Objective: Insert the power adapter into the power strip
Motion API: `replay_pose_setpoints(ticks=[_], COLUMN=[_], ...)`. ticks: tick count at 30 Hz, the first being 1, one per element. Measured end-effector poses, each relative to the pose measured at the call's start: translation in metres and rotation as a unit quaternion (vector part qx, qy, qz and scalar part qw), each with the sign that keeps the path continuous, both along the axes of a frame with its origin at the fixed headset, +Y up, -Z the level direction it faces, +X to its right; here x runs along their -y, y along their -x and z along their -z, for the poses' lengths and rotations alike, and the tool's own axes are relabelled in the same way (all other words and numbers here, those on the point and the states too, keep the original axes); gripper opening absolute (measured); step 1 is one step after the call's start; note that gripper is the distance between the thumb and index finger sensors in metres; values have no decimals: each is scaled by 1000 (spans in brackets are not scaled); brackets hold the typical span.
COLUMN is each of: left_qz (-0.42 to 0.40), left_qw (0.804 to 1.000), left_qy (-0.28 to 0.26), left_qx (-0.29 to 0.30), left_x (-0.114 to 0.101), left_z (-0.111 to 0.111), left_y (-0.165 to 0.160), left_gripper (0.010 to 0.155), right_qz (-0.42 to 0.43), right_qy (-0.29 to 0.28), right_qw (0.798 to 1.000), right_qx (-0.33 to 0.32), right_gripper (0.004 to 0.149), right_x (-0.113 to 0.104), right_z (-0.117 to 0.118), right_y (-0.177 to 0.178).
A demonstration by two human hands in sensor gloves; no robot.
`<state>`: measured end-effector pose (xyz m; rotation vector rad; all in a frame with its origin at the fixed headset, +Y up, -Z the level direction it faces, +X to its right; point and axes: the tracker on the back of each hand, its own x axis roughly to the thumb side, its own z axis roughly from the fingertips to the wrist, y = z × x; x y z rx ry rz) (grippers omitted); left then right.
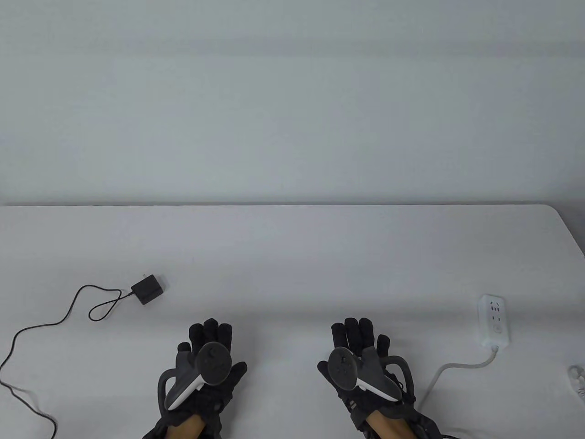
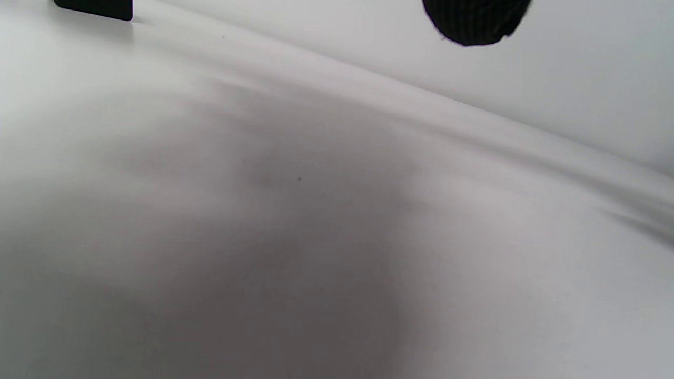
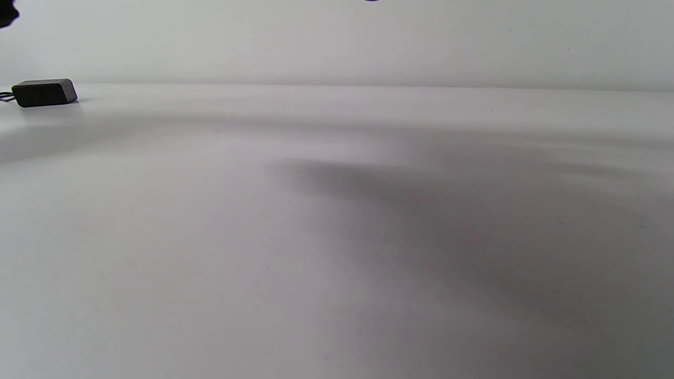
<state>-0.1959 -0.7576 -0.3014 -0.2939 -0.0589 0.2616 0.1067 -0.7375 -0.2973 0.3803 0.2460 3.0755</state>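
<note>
A black power adapter (image 1: 147,289) lies on the white table (image 1: 292,256) at the left, its thin black cable (image 1: 59,320) looping away to the left edge. It also shows in the right wrist view (image 3: 45,92) and at the top left corner of the left wrist view (image 2: 95,8). A white power strip (image 1: 493,321) lies at the right, sockets up, with its white cord (image 1: 450,370) curving toward the front. My left hand (image 1: 208,340) and right hand (image 1: 361,340) rest flat on the table near the front, fingers spread, both empty. One left fingertip (image 2: 476,21) shows in the left wrist view.
A small white object (image 1: 577,377) lies at the right edge of the table. The table's far edge (image 1: 292,205) meets a plain pale wall. The table's right corner (image 1: 564,224) is rounded.
</note>
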Motion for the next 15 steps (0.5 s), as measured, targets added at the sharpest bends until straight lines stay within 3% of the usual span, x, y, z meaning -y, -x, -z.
replay_pose_setpoints(ticks=[8, 15], left_qz=[31, 22], left_qw=[998, 990], left_qy=[40, 90], left_qx=[-35, -102], left_x=[12, 23], left_z=[41, 86], left_y=[34, 81], left_gripper=[90, 91], right_qz=[3, 11], right_qy=[2, 2], right_qw=[1000, 1000], right_qx=[-13, -15], right_gripper=[85, 86], right_x=[-1, -4], right_z=[-2, -1], right_y=[3, -2])
